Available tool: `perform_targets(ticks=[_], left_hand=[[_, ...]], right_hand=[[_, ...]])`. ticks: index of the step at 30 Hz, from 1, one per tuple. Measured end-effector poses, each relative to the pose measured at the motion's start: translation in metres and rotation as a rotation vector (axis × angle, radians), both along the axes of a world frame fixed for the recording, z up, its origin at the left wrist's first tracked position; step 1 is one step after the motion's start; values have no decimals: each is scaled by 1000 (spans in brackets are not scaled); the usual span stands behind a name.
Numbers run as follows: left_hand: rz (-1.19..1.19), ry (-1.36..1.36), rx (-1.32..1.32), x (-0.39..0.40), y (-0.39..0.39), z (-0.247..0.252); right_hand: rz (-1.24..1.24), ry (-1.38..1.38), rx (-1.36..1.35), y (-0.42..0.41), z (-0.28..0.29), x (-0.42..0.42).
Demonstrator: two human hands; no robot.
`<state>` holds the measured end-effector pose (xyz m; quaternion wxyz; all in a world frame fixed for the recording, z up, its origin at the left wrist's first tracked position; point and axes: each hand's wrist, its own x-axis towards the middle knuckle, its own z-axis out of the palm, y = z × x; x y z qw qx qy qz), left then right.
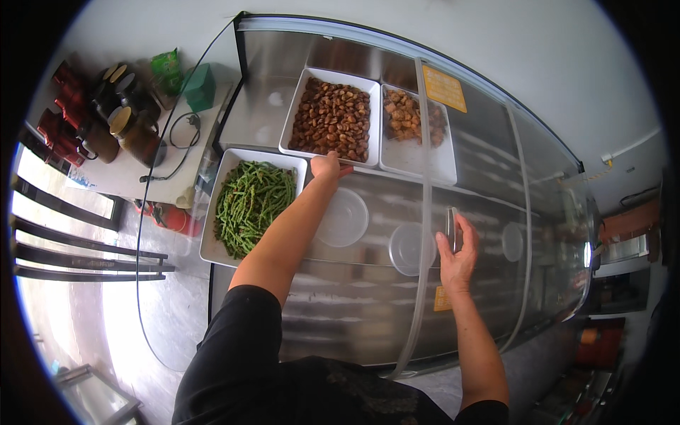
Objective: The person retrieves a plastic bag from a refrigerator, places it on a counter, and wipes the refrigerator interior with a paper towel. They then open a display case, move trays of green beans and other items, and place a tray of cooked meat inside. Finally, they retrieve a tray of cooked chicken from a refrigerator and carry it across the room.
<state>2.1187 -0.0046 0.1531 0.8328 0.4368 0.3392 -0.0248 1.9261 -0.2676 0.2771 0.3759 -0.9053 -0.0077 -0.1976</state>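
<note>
My left hand (325, 168) grips the near rim of a white tray (375, 119) heaped with brown beans (332, 119), thumb on top and fingers beneath. Left of that arm is another white tray (210, 255) of cooked green beans (255, 204) with reddish bits. To the right, a third white tray (404, 159) holds browned chunks of food (406, 114), partly behind the clear cover. My right hand (458, 260) has its thumb and fingers around an upright handle (452, 228) on the clear cover (478, 175) of the metal display case.
Round translucent lids or bowls (342, 218) lie on the steel surface (366, 297) below the trays. On the left, a white table (106, 175) bears several jugs (133, 133), a green box (200, 87) and a black cable (183, 151). Curved seams (423, 212) cross the cover.
</note>
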Motion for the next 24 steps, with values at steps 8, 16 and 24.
perform_targets(ticks=[8,16,24], left_hand=[[-17,-17,23,4,-8,-7],[-19,8,-49,7,-1,-7],[39,46,13,3,35,2]], right_hand=[[-32,-7,35,9,-5,-2],[3,-28,-67,8,6,-1],[3,-10,33,4,2,-2]])
